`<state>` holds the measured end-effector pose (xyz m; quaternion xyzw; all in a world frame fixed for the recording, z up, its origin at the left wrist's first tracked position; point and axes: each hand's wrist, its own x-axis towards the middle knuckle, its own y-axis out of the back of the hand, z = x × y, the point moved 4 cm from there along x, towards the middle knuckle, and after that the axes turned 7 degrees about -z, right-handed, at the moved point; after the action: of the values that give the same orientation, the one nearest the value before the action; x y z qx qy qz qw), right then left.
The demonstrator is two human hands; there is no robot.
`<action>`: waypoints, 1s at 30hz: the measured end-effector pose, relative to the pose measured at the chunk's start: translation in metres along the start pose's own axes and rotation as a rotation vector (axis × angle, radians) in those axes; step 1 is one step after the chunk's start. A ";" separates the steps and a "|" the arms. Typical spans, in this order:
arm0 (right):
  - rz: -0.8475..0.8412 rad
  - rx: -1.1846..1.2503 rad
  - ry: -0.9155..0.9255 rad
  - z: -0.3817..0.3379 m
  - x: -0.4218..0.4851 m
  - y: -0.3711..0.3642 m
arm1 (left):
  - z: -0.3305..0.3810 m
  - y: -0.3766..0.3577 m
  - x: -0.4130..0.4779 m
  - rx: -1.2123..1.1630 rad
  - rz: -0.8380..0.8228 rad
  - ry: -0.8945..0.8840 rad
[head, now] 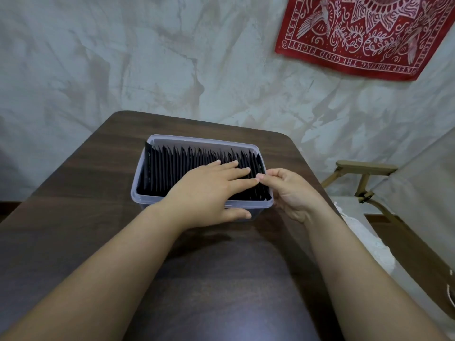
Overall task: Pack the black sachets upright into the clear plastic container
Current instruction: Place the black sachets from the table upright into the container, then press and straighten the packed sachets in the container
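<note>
Our left hand point(204, 190) hides many of the sachets point(172, 166). We cannot tell whether our right hand point(293, 190) pinches a sachet or the box point(197, 141) rim. The red cloth point(364, 38) and chair point(364, 166) are cut off by the edges.

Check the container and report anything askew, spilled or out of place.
Nothing has spilled: the sachets stand in one row inside the container. Only the end sachet at the left leans, its far corner poking above the rim. The tops of the row are slightly uneven.
</note>
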<state>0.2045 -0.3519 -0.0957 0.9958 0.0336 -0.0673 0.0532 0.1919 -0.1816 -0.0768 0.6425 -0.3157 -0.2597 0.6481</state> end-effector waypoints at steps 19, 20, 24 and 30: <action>0.284 0.089 0.303 0.025 -0.029 0.041 | -0.023 -0.014 -0.028 -0.619 0.610 0.570; 0.295 0.047 0.309 0.024 -0.031 0.039 | -0.022 -0.015 -0.029 -0.605 0.615 0.568; 0.346 -0.136 0.317 0.023 -0.035 0.033 | -0.021 -0.018 -0.030 -0.597 0.631 0.557; 0.362 -0.233 0.340 0.027 -0.033 0.036 | -0.032 -0.024 -0.033 -0.992 0.755 0.595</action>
<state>0.1708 -0.3924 -0.1145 0.9697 -0.1288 0.1159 0.1723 0.1953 -0.1361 -0.1019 0.1600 -0.1701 0.0572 0.9707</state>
